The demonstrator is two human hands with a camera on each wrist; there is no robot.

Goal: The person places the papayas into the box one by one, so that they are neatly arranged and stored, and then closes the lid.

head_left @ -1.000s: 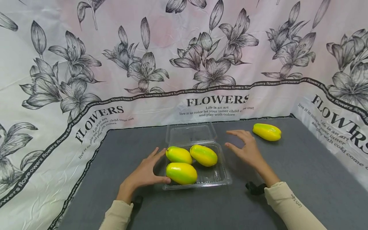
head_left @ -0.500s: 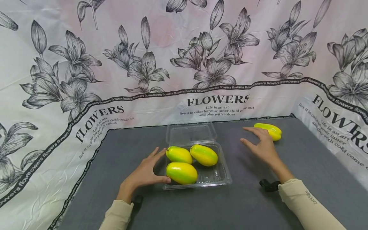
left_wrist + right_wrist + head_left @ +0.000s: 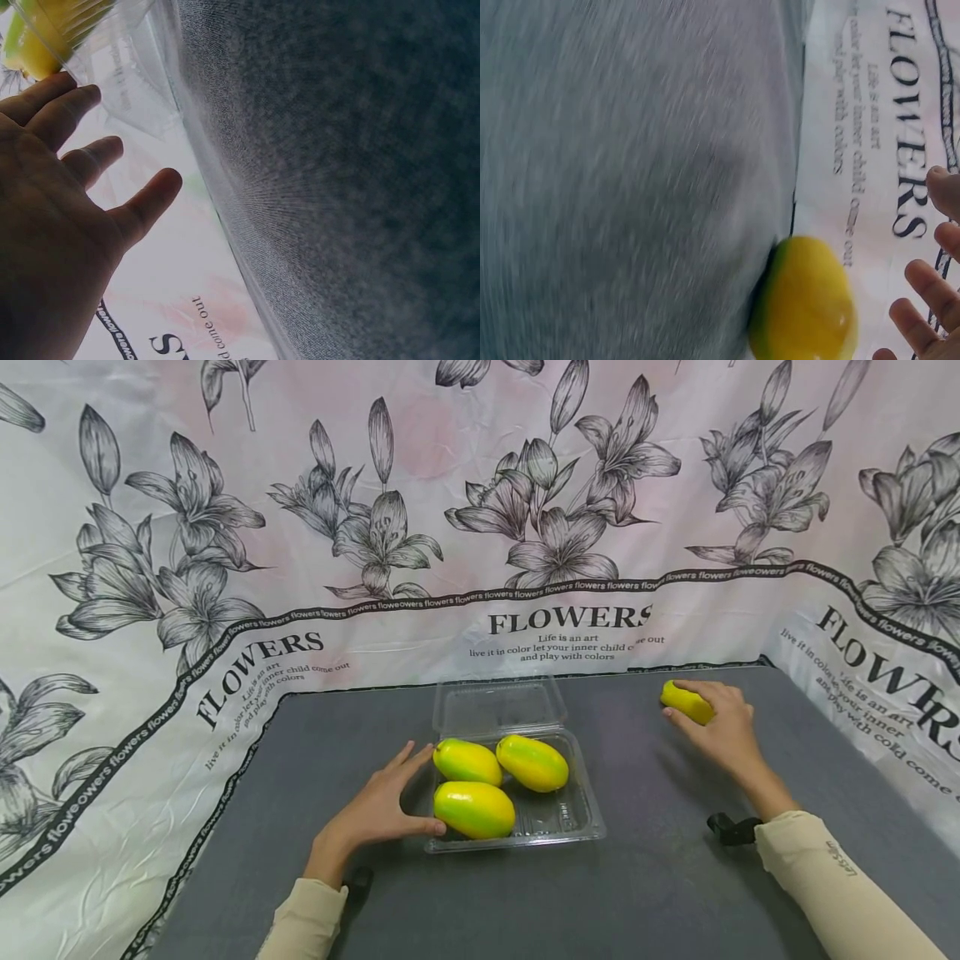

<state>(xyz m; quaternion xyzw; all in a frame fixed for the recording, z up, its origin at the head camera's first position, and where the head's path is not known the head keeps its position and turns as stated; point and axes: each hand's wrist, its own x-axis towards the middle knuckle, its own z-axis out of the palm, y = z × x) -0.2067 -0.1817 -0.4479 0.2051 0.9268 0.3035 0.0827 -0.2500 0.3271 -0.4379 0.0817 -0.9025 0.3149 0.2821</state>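
My left hand [image 3: 375,806] is at the left side of a clear plastic clamshell box [image 3: 555,838], fingers spread, fingertips and thumb right at its rim. Three oblong yellow-green fruits lie in the box: a front one [image 3: 475,810], a back-left one [image 3: 467,762] and a back-right one [image 3: 532,763]. Through the clear wall, part of a fruit [image 3: 45,41] shows beyond the left fingers. At the back right, my right hand [image 3: 722,722] reaches over another such fruit [image 3: 684,700], covering its right part. In the right wrist view, the right fingers [image 3: 930,289] are extended beside this fruit [image 3: 806,307].
The box's clear lid [image 3: 498,706] is folded back behind it. A grey cloth [image 3: 585,902] covers the table. Behind and at the sides hangs a white curtain [image 3: 420,560] printed with flowers. A black wrist strap [image 3: 731,829] sits at the right cuff.
My right hand has moved right from beside the box to the fruit at the back right, now partly covering it. The left hand and the box stay where they were.
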